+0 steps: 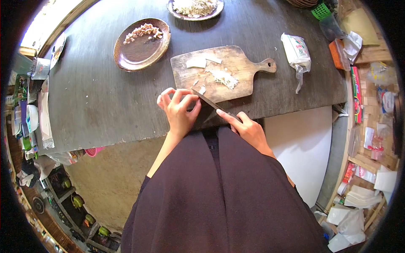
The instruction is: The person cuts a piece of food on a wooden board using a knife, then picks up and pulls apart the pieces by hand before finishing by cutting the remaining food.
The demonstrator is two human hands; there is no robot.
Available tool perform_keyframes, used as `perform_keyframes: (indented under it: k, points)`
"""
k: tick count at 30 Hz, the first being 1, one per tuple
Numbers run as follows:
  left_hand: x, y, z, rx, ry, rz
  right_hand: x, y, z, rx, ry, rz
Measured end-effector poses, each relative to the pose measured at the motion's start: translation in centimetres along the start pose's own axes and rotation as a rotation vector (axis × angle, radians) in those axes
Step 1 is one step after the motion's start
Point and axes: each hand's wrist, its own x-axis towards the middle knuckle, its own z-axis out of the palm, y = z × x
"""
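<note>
My right hand (248, 127) grips the handle of a knife (205, 100) at the near edge of the dark table (97, 101). The blade points up and left toward the wooden cutting board (236, 63). My left hand (178, 109) rests beside the blade, its fingers curled at the blade's tip near the board's lower left corner. On the board lie pale flat slices (197, 63) and a heap of thin pale shreds (223, 76). Whether the left fingers pinch a small piece, I cannot tell.
A brown oval plate (139, 52) with chopped bits sits left of the board. Another plate (195, 16) of pale shreds stands at the far edge. A white plastic packet (296, 51) lies to the right. Cluttered shelves with packets stand at right; items crowd the table's left edge.
</note>
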Motion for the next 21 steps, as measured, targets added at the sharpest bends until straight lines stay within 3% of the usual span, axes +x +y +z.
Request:
perform_keyframes:
  k: [21]
  points:
    - [-0.14, -0.05, 0.14, 0.018, 0.023, 0.001, 0.37, 0.09, 0.38, 0.023, -0.008, 0.009]
